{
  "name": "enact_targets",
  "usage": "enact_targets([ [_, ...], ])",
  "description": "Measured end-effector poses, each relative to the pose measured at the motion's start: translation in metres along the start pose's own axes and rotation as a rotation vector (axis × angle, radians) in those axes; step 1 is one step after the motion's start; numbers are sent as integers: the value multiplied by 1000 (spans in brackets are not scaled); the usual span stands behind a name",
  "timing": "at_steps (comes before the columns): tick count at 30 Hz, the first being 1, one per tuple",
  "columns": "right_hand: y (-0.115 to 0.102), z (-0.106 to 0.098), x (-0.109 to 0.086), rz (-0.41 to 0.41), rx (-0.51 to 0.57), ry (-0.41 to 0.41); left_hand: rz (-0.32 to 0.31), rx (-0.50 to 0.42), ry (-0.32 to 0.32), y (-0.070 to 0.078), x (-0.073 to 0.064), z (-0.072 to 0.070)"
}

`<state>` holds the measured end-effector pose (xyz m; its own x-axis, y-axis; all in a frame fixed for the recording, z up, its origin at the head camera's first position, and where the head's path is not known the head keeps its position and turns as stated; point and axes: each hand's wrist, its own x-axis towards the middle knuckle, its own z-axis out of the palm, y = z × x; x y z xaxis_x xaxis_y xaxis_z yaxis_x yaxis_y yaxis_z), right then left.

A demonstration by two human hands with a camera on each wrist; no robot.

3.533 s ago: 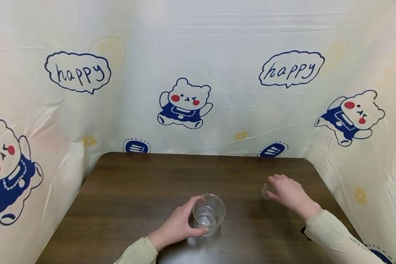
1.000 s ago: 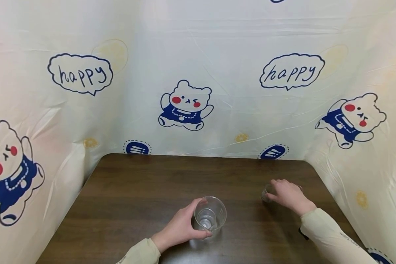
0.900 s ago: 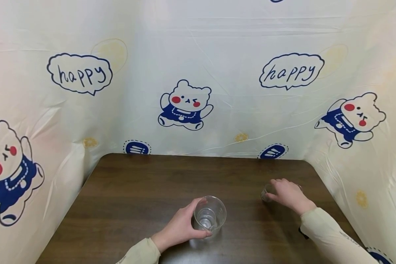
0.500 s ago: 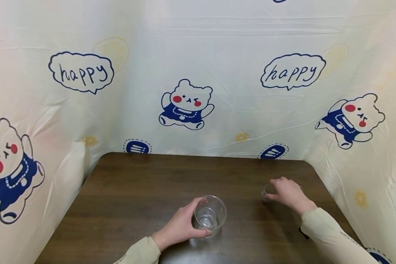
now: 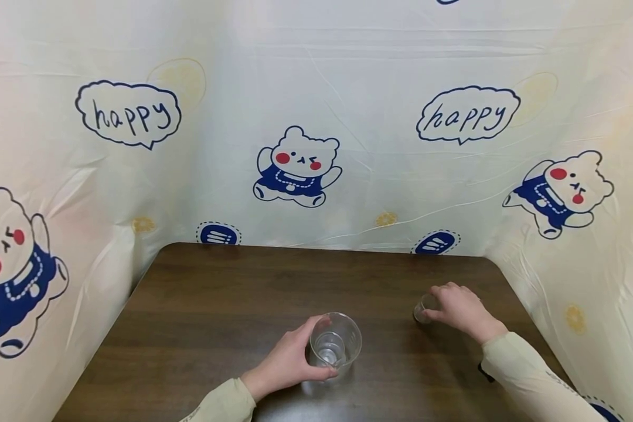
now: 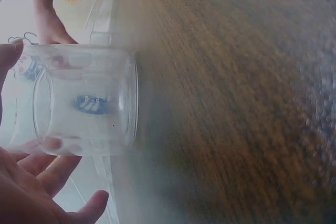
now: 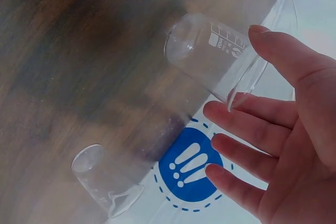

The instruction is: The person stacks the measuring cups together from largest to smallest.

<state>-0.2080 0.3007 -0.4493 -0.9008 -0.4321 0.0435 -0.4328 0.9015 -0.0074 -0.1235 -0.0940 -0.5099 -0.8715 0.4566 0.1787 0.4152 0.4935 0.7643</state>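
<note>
My left hand (image 5: pixel 287 357) grips a large clear glass beaker (image 5: pixel 350 337) around its side, near the table's middle. Inside it shows what looks like a smaller glass vessel (image 5: pixel 329 351); the left wrist view shows its rim within the outer wall. Farther right, my right hand (image 5: pixel 461 310) pinches a small clear beaker (image 7: pixel 205 51) at the rim between thumb and fingers. White graduation marks show on its side. Another small beaker (image 7: pixel 107 182) stands a short way beyond, seen in the right wrist view and mostly hidden behind my right hand in the head view.
The dark wooden table (image 5: pixel 232 305) has rounded back corners. A pale cloth (image 5: pixel 380 176) with printed bears and "happy" bubbles hangs along its back and both sides. A small black object (image 5: pixel 485 372) shows at my right sleeve.
The small beaker in my right hand has shifted slightly left with the fingers. My left hand keeps its grip on the large beaker, almost still. The head view has tilted a little.
</note>
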Motion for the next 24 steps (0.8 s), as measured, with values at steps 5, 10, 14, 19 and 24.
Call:
enact_targets([
  [5,-1,-5,-1,-18,-2,0,-6,1,3,0,0,-1],
  [10,-3,-9,-2,-26,-6,-12,-13,5,3,1,-1,-1],
  [14,-5,-13,-3,-35,-15,-17,-8,8,1,2,0,-1],
  [19,-12,-19,-3,-61,-3,-22,-11,7,0,0,0,0],
  [24,-24,-26,-3,-84,-10,-24,-9,5,4,0,0,0],
])
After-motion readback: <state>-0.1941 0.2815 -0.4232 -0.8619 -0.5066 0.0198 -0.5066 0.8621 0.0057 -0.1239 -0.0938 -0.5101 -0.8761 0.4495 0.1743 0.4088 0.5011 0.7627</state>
